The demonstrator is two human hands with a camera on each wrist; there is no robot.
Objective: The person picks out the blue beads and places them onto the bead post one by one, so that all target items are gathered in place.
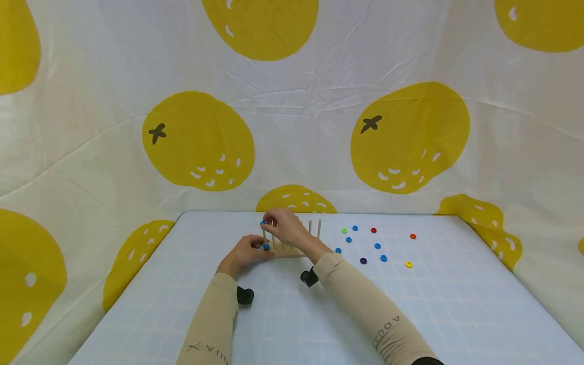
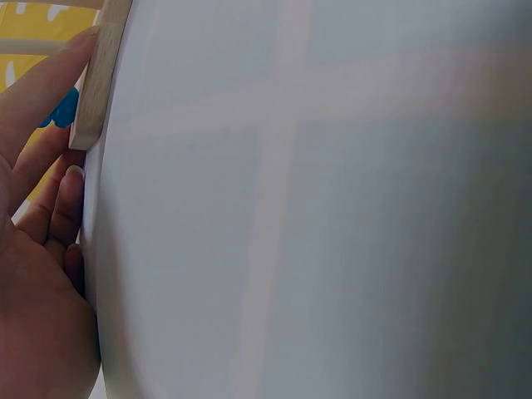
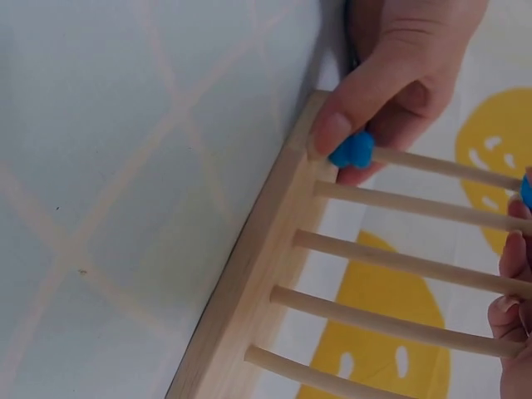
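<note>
Stood the wooden peg rack (image 3: 274,224) on the pale table (image 1: 283,324), pegs pointing up. Clamped the left hand (image 1: 250,248) on the left end of the rack's base, with the thumb along the front and fingertips behind. Held the right hand (image 1: 285,228) above the left half of the rack, apart from the left hand, with fingertips pinched on a blue ring (image 1: 262,223) at the tip of the rack's leftmost peg (image 3: 449,169). Could not tell whether already threaded there. Showed more blue, a lumpy cluster (image 3: 352,150), around the foot of that same peg, close to the rack's base and just beside the left thumb; could not tell the exact count.

Lay loose to the right of the rack: five blue rings, nearest of all one blue ring (image 1: 338,251); also a green ring (image 1: 344,230), a red ring (image 1: 373,230), a purple ring (image 1: 363,260), and, farther from the rack, an orange-red ring (image 1: 412,236) and a yellow ring (image 1: 408,264). Hung behind the rack, a white cloth (image 1: 319,137) printed with yellow fruit. Reached toward the rack from the front in beige sleeves (image 1: 205,324).
</note>
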